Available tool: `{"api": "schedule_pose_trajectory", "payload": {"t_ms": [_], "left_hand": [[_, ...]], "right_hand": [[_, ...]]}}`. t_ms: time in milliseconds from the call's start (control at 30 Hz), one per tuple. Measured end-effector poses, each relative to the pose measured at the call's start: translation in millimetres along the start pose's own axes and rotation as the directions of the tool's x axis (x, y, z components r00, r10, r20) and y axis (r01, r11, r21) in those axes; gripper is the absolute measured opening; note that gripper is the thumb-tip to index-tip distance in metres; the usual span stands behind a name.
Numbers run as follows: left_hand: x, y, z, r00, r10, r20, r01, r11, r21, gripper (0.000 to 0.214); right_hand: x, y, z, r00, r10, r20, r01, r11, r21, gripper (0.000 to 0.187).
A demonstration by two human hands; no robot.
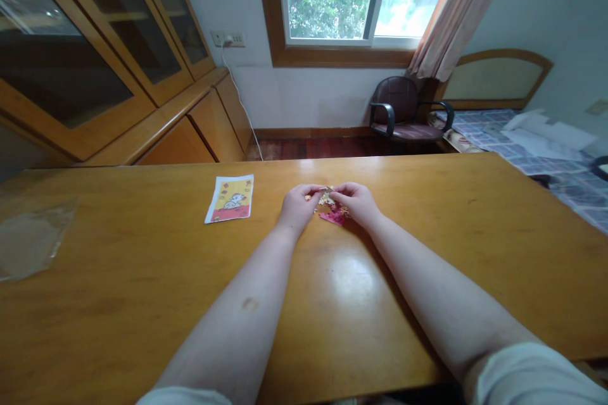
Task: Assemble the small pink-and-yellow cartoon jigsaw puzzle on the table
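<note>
Small jigsaw puzzle pieces (334, 215), pink, cream and yellowish, lie in a loose cluster on the wooden table between my hands. My left hand (298, 205) is at the cluster's left side, with thumb and fingertips pinched together. From the right, my right hand (357, 202) meets it, also in a pinch, its fingertips close to the left ones. Whatever sits between the fingertips is too small and too covered to make out. To the left lies a picture card (231, 199) with a white cartoon animal on yellow and pink.
A clear plastic bag (33, 237) lies on the left of the wooden table (142, 304). Beyond the far edge stand a glass-door cabinet (109, 31), a dark office chair (401, 107) and a bed with a checked sheet (489, 133). A white cord (240, 95) hangs from the wall socket.
</note>
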State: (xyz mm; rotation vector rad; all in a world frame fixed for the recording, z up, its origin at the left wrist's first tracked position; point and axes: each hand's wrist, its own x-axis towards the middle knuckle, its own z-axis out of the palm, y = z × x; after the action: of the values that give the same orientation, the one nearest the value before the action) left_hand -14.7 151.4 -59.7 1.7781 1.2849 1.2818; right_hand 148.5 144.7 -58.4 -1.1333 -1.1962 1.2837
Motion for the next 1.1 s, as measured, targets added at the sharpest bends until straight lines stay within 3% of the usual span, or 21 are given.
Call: {"api": "schedule_pose_trajectory", "payload": {"t_ms": [700, 967, 1100], "left_hand": [[-2.0, -3.1, -0.3, 0.997, -0.040, 0.069, 0.040, 0.999, 0.002, 0.016], [-2.3, -4.1, 1.6, 0.990, -0.001, 0.144, 0.007, 0.999, -0.040, 0.016], [-1.9, -3.7, 1.3, 0.991, -0.036, 0.127, 0.043, 0.998, -0.053, 0.014]], "right_hand": [[4.0, 8.0, 1.5, 0.998, -0.064, 0.019, 0.064, 0.998, 0.005, 0.038], [5.0, 14.9, -0.2, 0.987, -0.157, 0.040, 0.162, 0.972, -0.172, 0.030], [7.5, 16.1, -0.6, 0.989, -0.147, 0.029, 0.149, 0.985, -0.087, 0.033]]}}
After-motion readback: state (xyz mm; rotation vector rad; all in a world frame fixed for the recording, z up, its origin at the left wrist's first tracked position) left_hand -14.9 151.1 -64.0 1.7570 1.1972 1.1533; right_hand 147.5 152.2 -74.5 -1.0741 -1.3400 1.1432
